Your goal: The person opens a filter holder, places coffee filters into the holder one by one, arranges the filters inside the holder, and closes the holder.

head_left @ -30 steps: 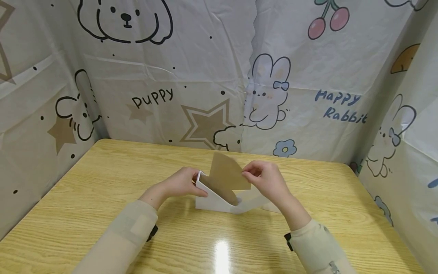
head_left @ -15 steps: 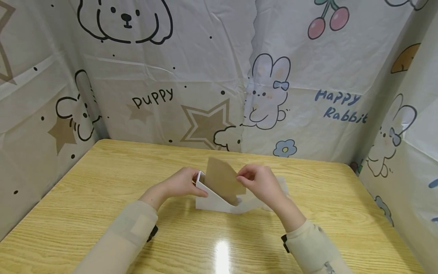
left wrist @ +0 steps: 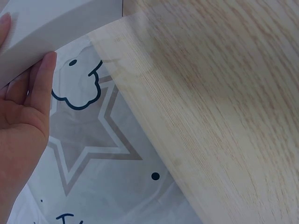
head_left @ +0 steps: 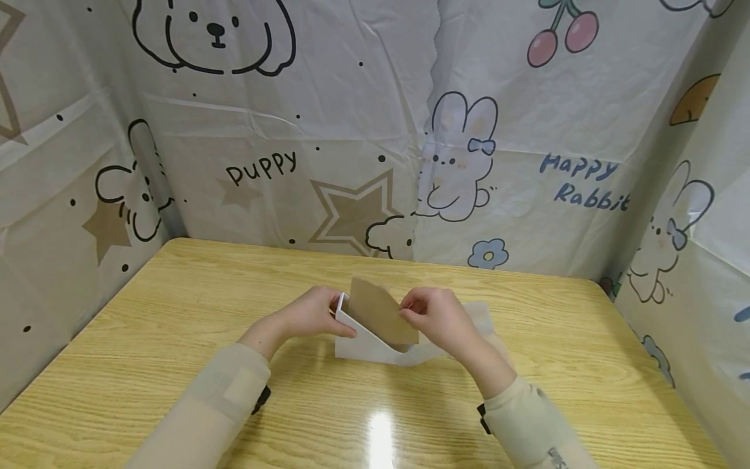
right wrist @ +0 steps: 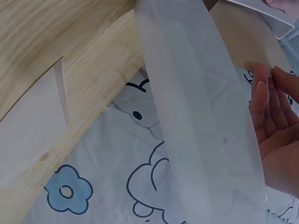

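Observation:
At the middle of the table stands a white filter holder [head_left: 369, 345] with sloping sides. My left hand [head_left: 313, 312] grips its tall back end, thumb on the near side. In the left wrist view the fingers [left wrist: 43, 81] lie against the holder's white wall. My right hand [head_left: 436, 319] pinches a tan coffee filter [head_left: 382, 314] by its right edge, between thumb and fingertips. The filter leans into the holder's open top, and its lower part is hidden behind the side wall. In the right wrist view a crimped seam shows on the filter [right wrist: 250, 37].
A frosted, translucent flap [right wrist: 196, 116] extends from the holder's low end, partly behind my right hand. Another pale filter with a crimped edge [right wrist: 35, 121] lies flat on the wooden table [head_left: 176, 365]. Printed cloth [head_left: 351, 98] hangs round the back and sides.
My right hand has moved left and slightly down, and the tan filter has sunk lower into the holder. The left hand and the holder have stayed in place.

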`<state>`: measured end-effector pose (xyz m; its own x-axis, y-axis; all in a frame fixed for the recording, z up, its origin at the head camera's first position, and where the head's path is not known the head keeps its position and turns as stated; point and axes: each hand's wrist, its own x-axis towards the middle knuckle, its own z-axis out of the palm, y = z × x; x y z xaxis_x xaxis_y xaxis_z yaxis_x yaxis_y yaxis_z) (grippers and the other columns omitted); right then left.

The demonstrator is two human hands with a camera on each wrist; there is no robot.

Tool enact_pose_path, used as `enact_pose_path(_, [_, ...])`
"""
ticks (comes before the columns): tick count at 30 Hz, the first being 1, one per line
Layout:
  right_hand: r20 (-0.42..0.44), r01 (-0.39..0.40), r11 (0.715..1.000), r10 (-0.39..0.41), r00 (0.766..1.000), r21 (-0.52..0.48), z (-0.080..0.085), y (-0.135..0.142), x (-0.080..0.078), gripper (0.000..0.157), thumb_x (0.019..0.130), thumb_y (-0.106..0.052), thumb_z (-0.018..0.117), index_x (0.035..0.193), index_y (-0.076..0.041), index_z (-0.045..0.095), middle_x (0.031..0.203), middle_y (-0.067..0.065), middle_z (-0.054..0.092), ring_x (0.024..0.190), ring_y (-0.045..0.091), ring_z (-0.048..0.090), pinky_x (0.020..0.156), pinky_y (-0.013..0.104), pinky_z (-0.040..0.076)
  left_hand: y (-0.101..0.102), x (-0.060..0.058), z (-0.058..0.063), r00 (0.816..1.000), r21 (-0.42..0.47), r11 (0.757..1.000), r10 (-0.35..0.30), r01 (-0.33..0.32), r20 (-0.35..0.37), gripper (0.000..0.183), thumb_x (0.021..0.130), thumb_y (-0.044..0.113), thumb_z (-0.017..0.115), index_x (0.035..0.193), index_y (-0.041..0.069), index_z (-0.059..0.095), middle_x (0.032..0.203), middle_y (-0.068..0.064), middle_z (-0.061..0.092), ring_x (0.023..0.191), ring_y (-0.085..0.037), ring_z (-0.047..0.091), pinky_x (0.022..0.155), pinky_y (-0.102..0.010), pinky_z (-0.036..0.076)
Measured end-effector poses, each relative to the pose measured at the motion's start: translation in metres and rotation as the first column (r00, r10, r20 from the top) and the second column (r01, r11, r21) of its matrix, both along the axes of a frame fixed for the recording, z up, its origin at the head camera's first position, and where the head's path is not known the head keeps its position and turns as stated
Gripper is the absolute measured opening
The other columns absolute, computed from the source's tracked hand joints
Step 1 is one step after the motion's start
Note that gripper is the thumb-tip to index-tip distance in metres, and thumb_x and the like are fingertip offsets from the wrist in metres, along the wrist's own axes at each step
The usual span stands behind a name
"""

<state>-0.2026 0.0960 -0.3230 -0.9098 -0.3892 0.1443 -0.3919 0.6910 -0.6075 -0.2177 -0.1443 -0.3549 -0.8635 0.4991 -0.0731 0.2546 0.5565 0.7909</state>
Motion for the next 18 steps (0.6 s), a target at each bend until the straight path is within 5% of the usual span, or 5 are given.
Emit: enact_pose_path(18, [0.034,-0.049,0.998,0.047,0.998,0.038,-0.0050,-0.0046,0.0006,0.004,0.084,-0.009,0.067,0.081,-0.007,0.068,0.073,0.001,0.067,0.063,0.006,0.056,0.056,0.020,0.047,-0.0010,-0.0008,-0.0022,1.000,0.018,1.000,-0.007,0.006,0.005,0.029,0.076,0.015,0.078,0.100,0.005,0.065,0.092,-0.006,0.070,0.079,-0.011,0.064,0.070,-0.025,0.052])
